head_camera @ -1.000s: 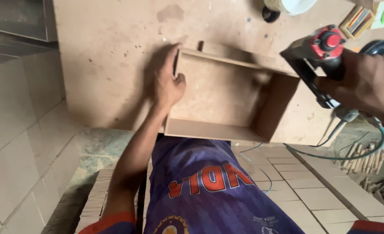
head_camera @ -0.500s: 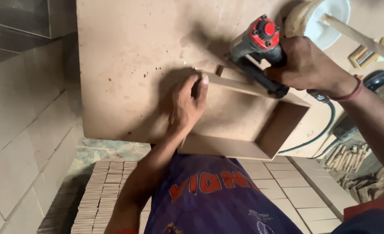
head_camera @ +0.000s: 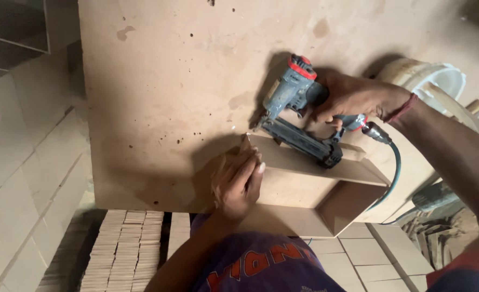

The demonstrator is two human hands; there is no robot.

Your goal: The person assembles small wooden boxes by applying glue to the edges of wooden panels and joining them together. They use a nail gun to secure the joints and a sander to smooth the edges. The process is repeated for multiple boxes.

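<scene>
The open fibreboard box frame (head_camera: 309, 189) lies on a large fibreboard sheet that serves as the tabletop (head_camera: 163, 97), its near edge just over the person's lap. The left hand (head_camera: 238, 181) presses on the frame's left corner, fingers (head_camera: 248, 172) curled over the end panel and holding the joint square. The right hand (head_camera: 353, 97) has its fingers wrapped tight round the grip of a pneumatic nail gun (head_camera: 296, 116), whose nose rests at that same corner, with its long magazine lying along the top panel. An air hose (head_camera: 393, 173) runs off the handle to the right. The frame looks light and stiff, but its thin panels would likely flex or split at unfastened joints; it is best held at the corners. The gun seems heavier and top-weighted, so a full grip on the handle suits it. A white bucket (head_camera: 434, 81) stands behind
</scene>
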